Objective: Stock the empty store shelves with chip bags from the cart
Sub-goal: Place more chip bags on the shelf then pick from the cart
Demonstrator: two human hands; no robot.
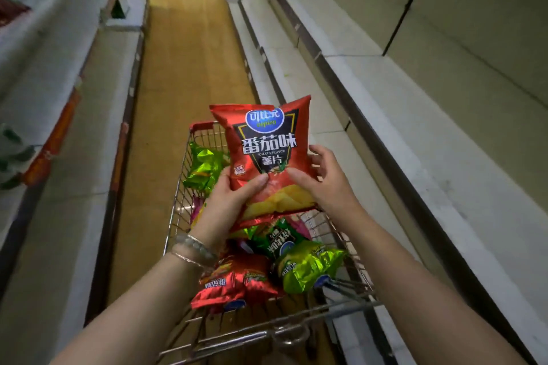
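A red tomato-flavour chip bag (267,145) stands upright above the wire cart (181,184). My left hand (229,201) grips its lower left corner, thumb across the front. My right hand (321,179) holds its lower right edge, thumb on the front and fingers behind. Inside the cart lie more bags: a green one (308,268) at the right, red ones (234,283) near the handle and another green one (204,167) at the far left. Bare pale shelves (400,104) run along the right side of the aisle.
Shelving on the left (59,133) carries orange price strips and a few green packs at its edge. A wooden-look floor (184,68) stretches down the aisle ahead of the cart. The cart's handle bar (267,326) crosses between my forearms.
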